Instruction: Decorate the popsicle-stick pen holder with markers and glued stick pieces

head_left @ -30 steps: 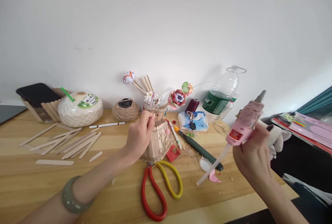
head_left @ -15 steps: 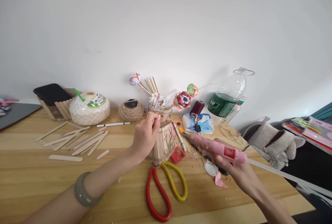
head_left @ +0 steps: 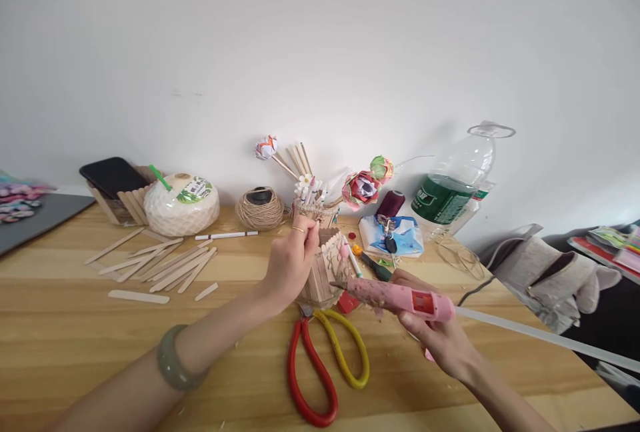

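Note:
My right hand (head_left: 435,339) is wrapped round a pink hot glue gun (head_left: 390,295), with a long translucent glue stick (head_left: 545,335) coming out of its back. The gun's nozzle points left, in front of a small holder made of wooden craft sticks (head_left: 320,275) trimmed with a pink ball and twine. I cannot tell if the nozzle touches it. My left hand (head_left: 290,262) is closed in a pinch above the holder's left side; whatever its fingertips hold is too small to make out. Scissors with red and yellow handles (head_left: 313,365) lie just in front of the holder.
Loose craft sticks (head_left: 175,269), a wrapped coconut (head_left: 183,209) and a twine ball (head_left: 260,211) are on the left. Behind stands a pen cup (head_left: 317,209) with paper flowers (head_left: 361,189). A tissue pack (head_left: 407,235), maroon thread spool (head_left: 391,203) and plastic bottle (head_left: 443,195) sit back right.
The glue gun has moved left and slightly down, bringing its nozzle from beside the orange piece to the front of the stick holder. My left hand keeps its pinch. The view has shifted slightly.

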The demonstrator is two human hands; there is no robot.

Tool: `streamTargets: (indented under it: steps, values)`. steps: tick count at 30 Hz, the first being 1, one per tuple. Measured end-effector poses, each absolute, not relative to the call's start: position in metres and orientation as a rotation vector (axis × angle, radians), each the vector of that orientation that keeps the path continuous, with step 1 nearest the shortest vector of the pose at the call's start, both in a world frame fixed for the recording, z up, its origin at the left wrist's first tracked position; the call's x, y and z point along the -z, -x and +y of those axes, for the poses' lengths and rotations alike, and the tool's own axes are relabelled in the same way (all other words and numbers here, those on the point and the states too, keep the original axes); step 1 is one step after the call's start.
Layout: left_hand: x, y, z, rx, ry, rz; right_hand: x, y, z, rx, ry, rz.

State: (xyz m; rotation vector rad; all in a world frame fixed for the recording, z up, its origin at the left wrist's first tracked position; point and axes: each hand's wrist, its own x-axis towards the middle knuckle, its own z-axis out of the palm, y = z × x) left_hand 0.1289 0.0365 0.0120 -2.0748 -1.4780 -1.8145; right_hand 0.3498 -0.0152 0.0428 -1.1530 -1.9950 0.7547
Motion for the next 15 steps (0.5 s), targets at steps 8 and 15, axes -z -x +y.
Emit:
streamTargets:
  steps: [8, 15]
  values:
    - [-0.013, -0.131, 0.036, 1.773, 2.059, -1.445, -0.043, -0.345, -0.007, -0.548, 1.031, -2.171]
    - [-0.015, -0.132, 0.036, 1.752, 2.022, -1.444, -0.036, -0.348, -0.002, -0.386, 0.945, -2.266]
